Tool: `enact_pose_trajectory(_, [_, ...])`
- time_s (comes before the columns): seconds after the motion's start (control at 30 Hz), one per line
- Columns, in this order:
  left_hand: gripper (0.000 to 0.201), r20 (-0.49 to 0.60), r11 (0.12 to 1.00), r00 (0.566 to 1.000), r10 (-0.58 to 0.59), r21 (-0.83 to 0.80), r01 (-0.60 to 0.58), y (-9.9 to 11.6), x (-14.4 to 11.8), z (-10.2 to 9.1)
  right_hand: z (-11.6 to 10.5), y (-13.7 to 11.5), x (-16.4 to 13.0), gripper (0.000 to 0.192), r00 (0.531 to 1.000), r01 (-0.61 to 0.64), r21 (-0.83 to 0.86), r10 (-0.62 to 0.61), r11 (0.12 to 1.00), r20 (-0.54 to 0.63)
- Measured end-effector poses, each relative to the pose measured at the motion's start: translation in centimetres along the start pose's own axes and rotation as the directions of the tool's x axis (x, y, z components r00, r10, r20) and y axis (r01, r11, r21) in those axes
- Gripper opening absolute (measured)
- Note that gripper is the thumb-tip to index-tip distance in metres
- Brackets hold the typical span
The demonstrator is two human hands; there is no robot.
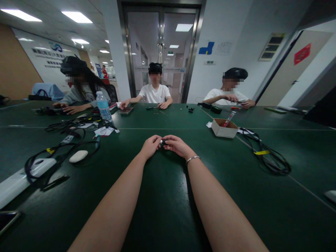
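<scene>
Over the green table my two hands meet in the middle of the head view. Between them is a small black piece with a shiny silver part, too small to tell its kind. My left hand is closed, its fingertips pinching the piece from the left at the silver part. My right hand, with a silver bracelet at the wrist, is closed on the black part from the right. The fingers hide much of the piece.
Left lie black cables, a white mouse, papers and a water bottle. Right are an open cardboard box holding a clear-and-red tool and a coiled cable. Several people sit across the table.
</scene>
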State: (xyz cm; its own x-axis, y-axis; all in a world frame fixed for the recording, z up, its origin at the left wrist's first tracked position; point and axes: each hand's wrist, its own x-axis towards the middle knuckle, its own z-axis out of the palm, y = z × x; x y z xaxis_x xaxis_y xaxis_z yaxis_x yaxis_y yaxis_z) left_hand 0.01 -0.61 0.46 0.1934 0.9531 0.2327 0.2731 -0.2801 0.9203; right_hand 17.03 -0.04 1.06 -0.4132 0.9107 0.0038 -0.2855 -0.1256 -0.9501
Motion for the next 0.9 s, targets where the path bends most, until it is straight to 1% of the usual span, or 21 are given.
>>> enact_pose_trajectory(0.1, [0.031, 0.011, 1.000, 1.000, 0.007, 0.027, -0.007, 0.0, -0.1, 0.0, 0.0, 0.0, 0.0, 0.017, 1.000, -0.008, 0.001, 0.008, 1.000, -0.013])
enact_pose_trajectory(0.23, [0.032, 0.011, 1.000, 1.000, 0.010, 0.007, -0.010, -0.2, 0.1, 0.0, -0.1, 0.0, 0.1, 0.016, 1.000, -0.013, 0.007, 0.013, 1.000, -0.012])
enact_pose_trajectory(0.37, [0.025, 0.021, 0.997, 1.000, -0.013, -0.075, 0.014, -0.3, 0.3, 0.1, -0.1, 0.0, 0.1, 0.016, 1.000, -0.015, 0.012, 0.015, 1.000, -0.009])
enact_pose_trajectory(0.43, [0.024, 0.021, 0.994, 1.000, -0.023, -0.103, 0.025, -0.2, 0.3, 0.1, -0.1, 0.0, 0.1, 0.017, 1.000, -0.018, 0.014, 0.018, 1.000, -0.008])
enact_pose_trajectory(0.7, [0.020, 0.003, 0.993, 1.000, -0.026, -0.117, 0.026, 0.1, 0.2, 0.1, -0.3, 0.3, 0.4, 0.019, 1.000, -0.006, 0.011, 0.006, 1.000, 0.009])
enact_pose_trajectory(0.77, [0.021, -0.002, 0.992, 1.000, -0.027, -0.125, 0.027, -0.1, 0.4, 0.1, -0.3, 0.5, 0.7, 0.020, 0.999, 0.042, -0.008, -0.042, 0.999, 0.004])
enact_pose_trajectory(0.8, [0.023, -0.011, 0.991, 1.000, -0.028, -0.134, 0.026, -0.3, 0.5, 0.1, -0.3, 0.6, 0.9, 0.020, 0.996, 0.083, -0.047, -0.083, 0.995, -0.010])
enact_pose_trajectory(0.87, [0.027, -0.034, 0.988, 0.999, -0.030, -0.156, 0.024, -0.4, 0.6, 0.1, -0.2, 0.8, 1.3, 0.021, 0.981, 0.174, -0.202, -0.187, 0.964, -0.047])
enact_pose_trajectory(0.9, [0.029, -0.045, 0.986, 0.998, -0.032, -0.164, 0.024, -0.5, 0.7, 0.0, -0.1, 1.0, 1.5, 0.022, 0.970, 0.209, -0.302, -0.237, 0.930, -0.058])
